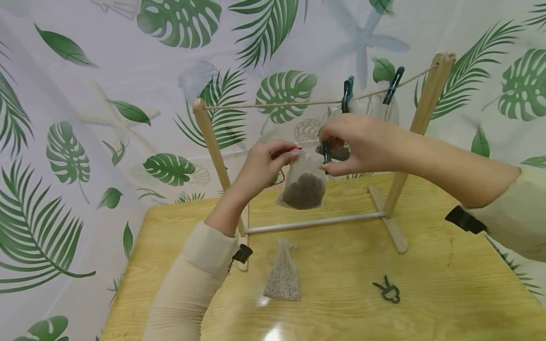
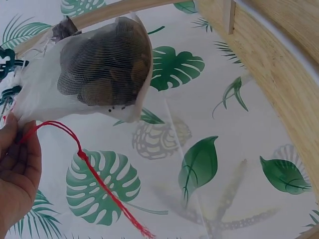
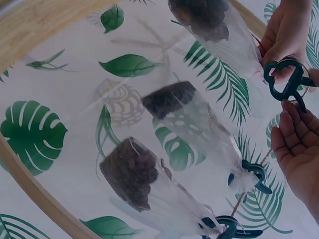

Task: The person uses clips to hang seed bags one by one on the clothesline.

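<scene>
My left hand pinches the gathered top of a white mesh drawstring bag holding dark lumpy contents. Its red drawstring dangles beside the fingers in the left wrist view. Between the thumb and fingers of my right hand is a dark green spring clip, just right of the bag's top. Both hands are below the rope strung across a wooden stand. Two more filled mesh bags hang from that rope by green clips, seen in the right wrist view.
On the table in front of the stand lies a mesh bag with pale, speckled contents. A loose green clip is to its right. The stand has wooden posts and a white lower bar. Leaf-printed cloth hangs behind.
</scene>
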`<move>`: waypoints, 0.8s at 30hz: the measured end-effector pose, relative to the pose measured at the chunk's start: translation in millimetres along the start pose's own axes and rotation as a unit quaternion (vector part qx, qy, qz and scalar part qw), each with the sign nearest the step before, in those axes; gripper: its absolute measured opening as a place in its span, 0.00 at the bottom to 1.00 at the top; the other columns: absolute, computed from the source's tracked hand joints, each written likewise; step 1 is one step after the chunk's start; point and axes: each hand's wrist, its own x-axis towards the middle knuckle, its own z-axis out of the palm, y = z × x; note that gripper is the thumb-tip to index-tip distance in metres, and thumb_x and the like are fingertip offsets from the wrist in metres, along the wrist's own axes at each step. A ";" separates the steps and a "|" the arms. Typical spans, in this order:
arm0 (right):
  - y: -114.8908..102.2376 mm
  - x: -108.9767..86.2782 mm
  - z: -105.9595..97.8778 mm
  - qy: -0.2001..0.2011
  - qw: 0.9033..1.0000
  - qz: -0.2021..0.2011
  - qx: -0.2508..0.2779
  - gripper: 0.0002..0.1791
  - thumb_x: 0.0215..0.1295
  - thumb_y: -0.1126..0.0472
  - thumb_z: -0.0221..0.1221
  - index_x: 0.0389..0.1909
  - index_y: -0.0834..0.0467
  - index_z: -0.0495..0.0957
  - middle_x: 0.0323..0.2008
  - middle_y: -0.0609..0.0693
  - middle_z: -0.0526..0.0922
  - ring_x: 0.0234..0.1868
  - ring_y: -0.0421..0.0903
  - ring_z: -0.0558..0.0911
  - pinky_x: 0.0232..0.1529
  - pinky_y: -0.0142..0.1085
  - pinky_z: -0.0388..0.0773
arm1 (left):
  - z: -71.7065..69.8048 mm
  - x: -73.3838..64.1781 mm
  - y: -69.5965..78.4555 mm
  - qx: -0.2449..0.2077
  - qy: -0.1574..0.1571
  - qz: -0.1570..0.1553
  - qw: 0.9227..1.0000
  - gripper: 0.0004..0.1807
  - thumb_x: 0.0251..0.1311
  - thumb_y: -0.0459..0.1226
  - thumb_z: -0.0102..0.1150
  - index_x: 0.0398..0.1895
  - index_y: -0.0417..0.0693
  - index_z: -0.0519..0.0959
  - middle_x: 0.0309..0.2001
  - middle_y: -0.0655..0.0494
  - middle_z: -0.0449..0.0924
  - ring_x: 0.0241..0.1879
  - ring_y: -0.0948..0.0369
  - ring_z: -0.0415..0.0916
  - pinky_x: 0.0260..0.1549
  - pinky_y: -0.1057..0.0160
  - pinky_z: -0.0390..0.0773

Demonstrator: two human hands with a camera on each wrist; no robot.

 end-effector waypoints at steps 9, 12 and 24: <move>7.3 17.0 -17.1 0.020 1.000 0.001 -0.011 0.19 0.46 0.63 0.69 0.36 0.66 0.73 0.29 0.53 0.76 0.29 0.47 0.75 0.31 0.41 0.75 | -4.3 17.9 1.7 -0.065 0.043 -0.052 0.996 0.13 0.64 0.36 0.56 0.47 0.38 0.80 0.42 0.47 0.83 0.38 0.60 0.79 0.37 0.62 0.79; 7.8 20.5 -21.9 0.020 1.000 0.018 -0.015 0.19 0.46 0.63 0.69 0.37 0.66 0.73 0.29 0.54 0.77 0.30 0.47 0.75 0.32 0.42 0.75 | -6.4 24.4 1.9 -0.083 0.058 -0.064 0.993 0.13 0.64 0.36 0.56 0.47 0.37 0.80 0.41 0.45 0.82 0.39 0.59 0.79 0.38 0.63 0.78; 15.5 32.2 -36.7 0.088 0.993 0.074 -0.010 0.16 0.51 0.65 0.70 0.39 0.62 0.76 0.30 0.51 0.82 0.32 0.47 0.80 0.32 0.31 0.72 | -11.4 43.9 3.8 -0.119 0.082 -0.096 0.985 0.13 0.67 0.36 0.53 0.48 0.37 0.79 0.38 0.47 0.80 0.37 0.62 0.75 0.42 0.62 0.76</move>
